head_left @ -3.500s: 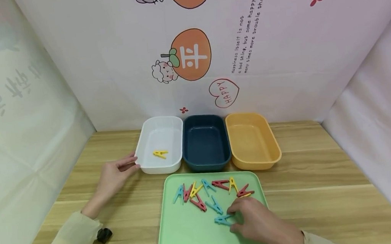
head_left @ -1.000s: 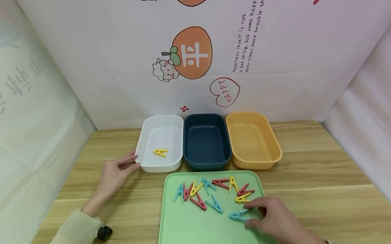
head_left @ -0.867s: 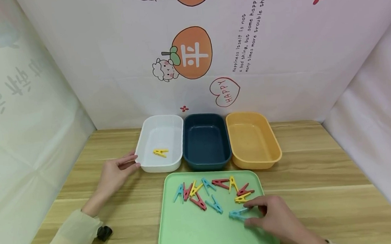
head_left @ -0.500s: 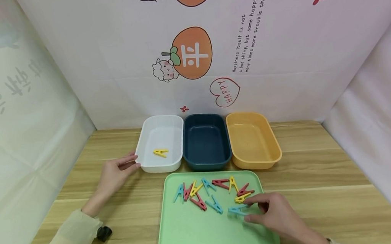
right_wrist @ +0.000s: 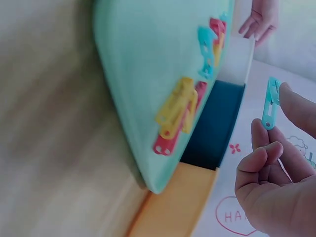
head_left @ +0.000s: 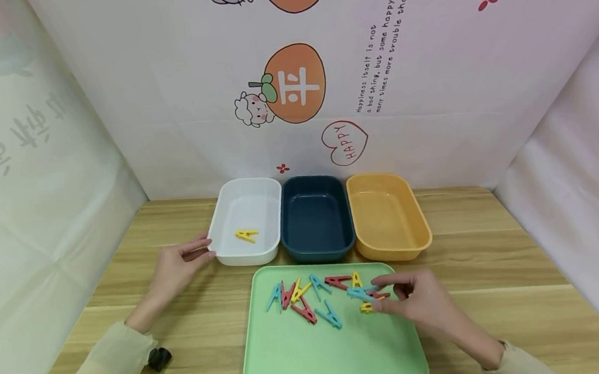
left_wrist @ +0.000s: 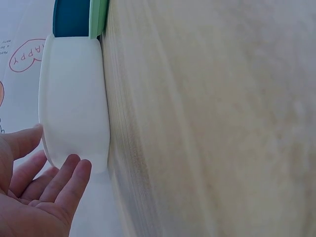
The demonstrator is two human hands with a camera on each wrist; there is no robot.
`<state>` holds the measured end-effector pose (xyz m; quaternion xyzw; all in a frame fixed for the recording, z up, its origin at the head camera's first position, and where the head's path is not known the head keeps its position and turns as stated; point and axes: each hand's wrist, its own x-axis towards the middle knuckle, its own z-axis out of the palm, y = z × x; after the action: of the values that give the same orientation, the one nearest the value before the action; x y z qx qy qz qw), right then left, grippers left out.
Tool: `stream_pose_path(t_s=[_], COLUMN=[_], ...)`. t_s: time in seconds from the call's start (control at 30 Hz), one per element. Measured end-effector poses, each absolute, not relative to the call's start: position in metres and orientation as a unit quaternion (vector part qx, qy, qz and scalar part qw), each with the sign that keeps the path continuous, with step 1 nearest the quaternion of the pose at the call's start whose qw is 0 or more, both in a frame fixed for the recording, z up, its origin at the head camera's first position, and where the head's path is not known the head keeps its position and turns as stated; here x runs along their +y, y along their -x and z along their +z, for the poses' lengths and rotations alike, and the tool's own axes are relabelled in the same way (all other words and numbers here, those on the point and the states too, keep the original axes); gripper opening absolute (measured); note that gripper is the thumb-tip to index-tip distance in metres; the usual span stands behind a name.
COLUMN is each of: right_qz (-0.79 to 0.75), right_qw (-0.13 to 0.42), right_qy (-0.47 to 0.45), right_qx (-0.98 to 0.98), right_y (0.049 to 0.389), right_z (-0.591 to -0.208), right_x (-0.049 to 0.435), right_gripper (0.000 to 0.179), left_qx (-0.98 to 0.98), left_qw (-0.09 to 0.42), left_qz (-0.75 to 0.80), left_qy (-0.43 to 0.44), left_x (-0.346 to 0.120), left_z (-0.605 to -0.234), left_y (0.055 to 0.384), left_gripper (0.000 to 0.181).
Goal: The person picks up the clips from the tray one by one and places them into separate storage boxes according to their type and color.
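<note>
My right hand [head_left: 419, 298] pinches a blue clothespin [head_left: 359, 294] between thumb and fingertips, raised over the upper right of the green tray [head_left: 334, 360]. In the right wrist view the blue clothespin [right_wrist: 270, 103] stands away from the tray. Beneath it a yellow clothespin [head_left: 366, 308] and a red one are partly hidden. More blue, red and yellow clothespins lie along the tray's upper part, such as a blue one [head_left: 329, 315]. My left hand [head_left: 176, 270] touches the left side of the white bin [head_left: 247, 258] with extended fingers; a yellow clothespin [head_left: 246, 236] lies inside.
A dark blue bin [head_left: 319, 254] and an orange bin [head_left: 393, 253] stand in a row right of the white bin, behind the tray. A printed cloth [head_left: 192, 101] hangs behind them. The wooden table [head_left: 197, 359] extends on both sides of the tray.
My right hand has taken hold of the blue clothespin, slid it rightward on the tray, then lifted it and moved it away toward the bins. The left hand has stayed at the white bin.
</note>
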<state>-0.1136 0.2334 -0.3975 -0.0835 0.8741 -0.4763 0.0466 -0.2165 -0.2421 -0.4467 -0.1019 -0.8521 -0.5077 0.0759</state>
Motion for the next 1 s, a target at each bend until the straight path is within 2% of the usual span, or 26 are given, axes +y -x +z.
stream_pose_path(t_s=[0.23,0.53,1.0], right_qz=[-0.470,-0.443,-0.423], right_qw=[0.011,-0.005,0.005], right_qy=[0.106,0.101,0.103], right_qx=[0.876,0.891,0.900], right_y=[0.139,0.170,0.221], right_z=[-0.381,-0.371,-0.367], right_x=[0.234,0.230,0.207], right_gripper=[0.032,0.031,0.032], left_qx=[-0.851,-0.852,-0.849], left_qw=[0.077,0.076,0.078], left_qz=[-0.510,-0.509,-0.512], left_qy=[0.101,0.099,0.103], left_x=[-0.241,-0.241,-0.240], left_z=[-0.448,-0.447,-0.448], left_y=[0.218,0.217,0.216], left_gripper=[0.040,0.041,0.041])
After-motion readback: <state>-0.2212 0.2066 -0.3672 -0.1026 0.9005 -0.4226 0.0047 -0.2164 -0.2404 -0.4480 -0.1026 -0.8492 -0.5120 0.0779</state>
